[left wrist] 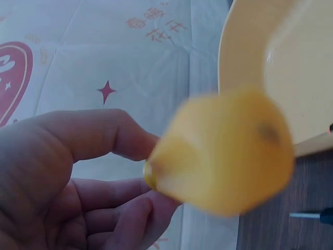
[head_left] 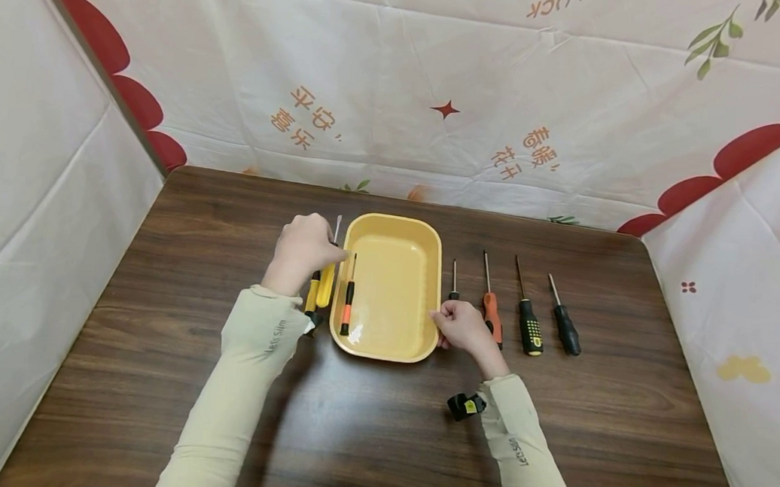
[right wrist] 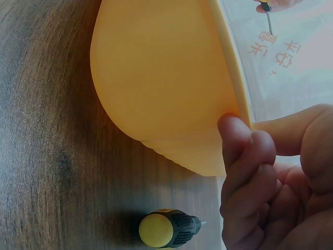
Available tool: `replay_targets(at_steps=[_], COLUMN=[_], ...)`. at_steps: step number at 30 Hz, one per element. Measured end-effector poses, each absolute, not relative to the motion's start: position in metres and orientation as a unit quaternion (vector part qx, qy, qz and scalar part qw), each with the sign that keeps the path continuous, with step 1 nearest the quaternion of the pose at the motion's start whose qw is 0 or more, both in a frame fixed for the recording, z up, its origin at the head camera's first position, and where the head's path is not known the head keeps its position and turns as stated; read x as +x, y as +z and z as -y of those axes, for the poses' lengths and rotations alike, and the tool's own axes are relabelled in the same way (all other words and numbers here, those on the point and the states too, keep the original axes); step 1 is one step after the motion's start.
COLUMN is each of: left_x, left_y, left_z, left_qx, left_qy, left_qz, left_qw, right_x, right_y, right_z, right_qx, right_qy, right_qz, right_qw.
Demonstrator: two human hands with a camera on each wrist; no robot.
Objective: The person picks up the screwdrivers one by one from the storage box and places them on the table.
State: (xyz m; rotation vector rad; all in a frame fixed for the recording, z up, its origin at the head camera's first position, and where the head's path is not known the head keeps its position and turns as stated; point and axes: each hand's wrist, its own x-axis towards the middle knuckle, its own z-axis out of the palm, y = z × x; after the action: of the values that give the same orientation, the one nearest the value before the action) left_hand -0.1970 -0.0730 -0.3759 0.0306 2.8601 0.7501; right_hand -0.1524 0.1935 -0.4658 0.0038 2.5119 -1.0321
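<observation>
My left hand [head_left: 304,249] is at the left rim of a yellow tray [head_left: 389,349], pinching a screwdriver with a translucent yellow handle [left wrist: 223,156] near the handle's neck; its shaft [head_left: 338,228] points away from me. Under that hand, a yellow-and-black screwdriver handle [head_left: 312,295] lies partly hidden beside the tray. My right hand [head_left: 463,328] grips the tray's right wall, thumb and curled fingers on the rim [right wrist: 240,99]. Inside the tray, along its left side, lies a thin black-and-orange precision screwdriver [head_left: 348,308].
Right of the tray several screwdrivers lie side by side: one [head_left: 454,282] partly behind my right hand, an orange one [head_left: 491,315], a black-and-yellow one [head_left: 530,329] and a black one [head_left: 566,330]. Printed cloth [head_left: 401,86] encloses the wooden table [head_left: 363,438] at the back and sides.
</observation>
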Motion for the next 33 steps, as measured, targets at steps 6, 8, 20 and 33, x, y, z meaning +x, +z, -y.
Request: replay_targets(at_steps=[6,8,20,33], left_x=[-0.196,-0.196,-0.195,-0.194], left_y=[-0.382,-0.384,-0.396,-0.413], left_z=[0.087,0.092,0.123,0.149], left_qx=[0.002,-0.005,-0.035,-0.037], left_qy=[0.257,0.256,0.264,0.271], left_qz=[-0.963,-0.964,-0.962,-0.960], left_qw=[0.075,0.070,0.061,0.062], right_x=[-0.152,-0.152,-0.152,-0.151], right_y=[-0.465,-0.465,-0.464,-0.465], right_z=[-0.194,-0.194,-0.194,-0.194], right_qx=[0.002,0.002,0.002,0.001], right_qy=[-0.373,-0.372,-0.375,-0.374], right_qz=[-0.903,-0.903,-0.903,-0.904], right_qw=[0.214,0.216,0.210,0.209])
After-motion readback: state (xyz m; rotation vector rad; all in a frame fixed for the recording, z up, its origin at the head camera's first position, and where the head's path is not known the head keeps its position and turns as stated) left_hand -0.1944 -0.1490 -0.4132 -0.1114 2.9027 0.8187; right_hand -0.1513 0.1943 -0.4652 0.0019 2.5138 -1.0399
